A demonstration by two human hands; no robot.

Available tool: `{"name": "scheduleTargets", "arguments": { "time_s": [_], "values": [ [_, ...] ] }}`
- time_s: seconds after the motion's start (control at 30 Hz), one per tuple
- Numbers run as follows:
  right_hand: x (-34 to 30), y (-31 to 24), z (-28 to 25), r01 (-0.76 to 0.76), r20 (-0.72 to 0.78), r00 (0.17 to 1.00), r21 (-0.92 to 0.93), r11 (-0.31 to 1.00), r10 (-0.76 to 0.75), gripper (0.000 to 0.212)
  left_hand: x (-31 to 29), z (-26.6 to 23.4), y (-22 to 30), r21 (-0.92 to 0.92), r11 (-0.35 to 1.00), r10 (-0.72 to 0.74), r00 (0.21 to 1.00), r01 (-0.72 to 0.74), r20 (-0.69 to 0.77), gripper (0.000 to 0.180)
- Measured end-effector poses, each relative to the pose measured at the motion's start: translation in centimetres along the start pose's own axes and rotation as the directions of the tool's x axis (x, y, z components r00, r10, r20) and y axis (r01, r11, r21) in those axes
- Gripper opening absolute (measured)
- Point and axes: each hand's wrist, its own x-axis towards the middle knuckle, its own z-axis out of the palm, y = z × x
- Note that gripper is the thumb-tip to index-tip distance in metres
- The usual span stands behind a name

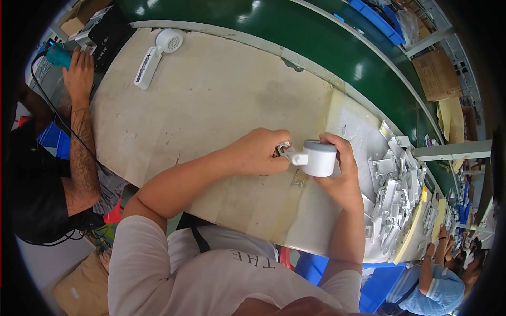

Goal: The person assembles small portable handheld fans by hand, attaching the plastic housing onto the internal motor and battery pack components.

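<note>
While the left hand (263, 152) pinches the small fitting (284, 147) and the right hand (343, 171) clasps the white cylinder (318, 161) above the tabletop (221, 100), uneven twisting could plausibly strain the narrow neck (298, 158) between them.

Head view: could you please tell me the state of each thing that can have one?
Left hand, closed at the stem end of the white round-headed part
Right hand, gripping its round end
White round-headed part, held in both hands
White handheld unit, lying on the table
White loose parts, heaped together
Teal tool, in a co-worker's hand
</note>
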Motion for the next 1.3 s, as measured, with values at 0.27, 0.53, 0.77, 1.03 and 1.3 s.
{"name": "scheduleTargets", "arguments": {
  "time_s": [0.27,0.53,0.77,1.03,1.3],
  "values": [
    [0.6,-1.1,-2.6,0.058,0.236,0.967,0.144,0.988,-0.092,0.059,0.0,1.6,0.2,0.451,0.876,0.196,0.981,-0.172,-0.007,0.024],
    [-0.3,-0.4,-1.7,0.047,0.206,0.975,0.194,0.98,-0.088,0.061,-0.9,1.7,2.0,0.194,0.978,0.073,0.997,-0.076,0.026,0.019],
    [-4.7,-1.5,-5.9,-0.097,0.153,0.974,-0.383,0.919,0.167,0.059,0.0,1.5,0.6,-0.558,0.827,-0.065,0.998,0.067,0.025,0.023],
    [-9.0,0.1,-7.9,-0.261,0.0,0.904,-0.793,0.551,0.428,0.041,0.7,0.5,0.3,-0.746,0.665,-0.026,1.0,0.006,-0.015,0.027],
    [-2.7,-4.2,-4.1,-0.108,-0.241,0.967,-0.073,0.991,0.088,0.033,0.6,-0.5,-0.4,-0.871,0.472,-0.014,0.986,-0.139,-0.165,0.028]
  ]
}}
